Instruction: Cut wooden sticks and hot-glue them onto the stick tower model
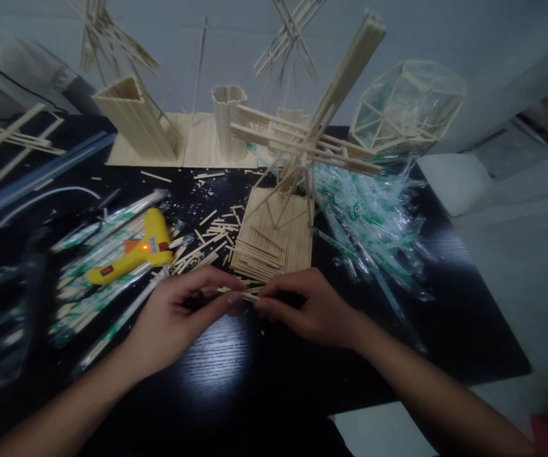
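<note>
Between both hands, low over the dark table, is a short piece of thin wooden stick (249,296). My left hand (185,314) pinches its left part between thumb and fingers. The right end is gripped by the thumb and fingertips of my right hand (309,304). Just beyond the hands lies a flat wooden base (297,244) of side-by-side sticks, with several loose sticks on it. A windmill-like stick structure (305,149) rises from its far part. A yellow glue gun (133,254) with a lit orange light rests left of the base on wrapped sticks.
Cut stick pieces (207,244) are scattered left of the base. Crumpled plastic wrappers (373,216) cover the table's right part. Along the back stand a wooden tower (138,120), a round stick cup (230,124) and a faceted stick frame (407,108). Cables lie at left.
</note>
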A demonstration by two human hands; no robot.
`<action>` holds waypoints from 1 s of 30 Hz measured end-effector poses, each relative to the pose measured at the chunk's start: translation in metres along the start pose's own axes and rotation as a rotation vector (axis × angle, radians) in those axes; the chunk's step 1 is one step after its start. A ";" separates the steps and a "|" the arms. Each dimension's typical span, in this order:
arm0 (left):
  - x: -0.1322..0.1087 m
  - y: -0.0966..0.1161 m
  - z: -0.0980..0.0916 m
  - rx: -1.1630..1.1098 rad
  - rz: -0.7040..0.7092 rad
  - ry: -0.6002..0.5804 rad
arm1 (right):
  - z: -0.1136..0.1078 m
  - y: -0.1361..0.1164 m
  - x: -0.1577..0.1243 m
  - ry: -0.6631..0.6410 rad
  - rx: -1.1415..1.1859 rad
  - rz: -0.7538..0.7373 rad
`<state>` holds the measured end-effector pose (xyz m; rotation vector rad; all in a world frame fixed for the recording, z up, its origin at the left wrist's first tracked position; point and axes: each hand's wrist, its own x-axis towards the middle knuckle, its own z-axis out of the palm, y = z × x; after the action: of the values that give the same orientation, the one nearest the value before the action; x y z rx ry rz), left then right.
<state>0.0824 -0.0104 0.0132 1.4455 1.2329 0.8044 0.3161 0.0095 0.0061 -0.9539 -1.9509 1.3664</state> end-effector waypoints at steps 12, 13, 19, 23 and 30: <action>-0.002 -0.004 -0.002 0.051 0.050 -0.019 | 0.004 0.002 0.000 0.022 0.018 0.043; -0.002 -0.004 -0.002 0.047 0.048 -0.021 | 0.004 0.002 0.000 0.025 0.018 0.044; -0.001 -0.006 -0.002 0.060 0.015 -0.048 | 0.003 0.002 0.000 0.014 -0.030 0.023; -0.001 -0.008 -0.004 0.144 0.031 -0.104 | 0.002 0.004 0.000 0.020 -0.060 -0.006; -0.003 -0.004 -0.004 0.217 0.119 -0.127 | 0.003 0.006 -0.001 0.012 -0.058 -0.025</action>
<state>0.0768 -0.0120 0.0112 1.7322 1.1736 0.6620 0.3158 0.0087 -0.0002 -0.9591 -1.9966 1.2939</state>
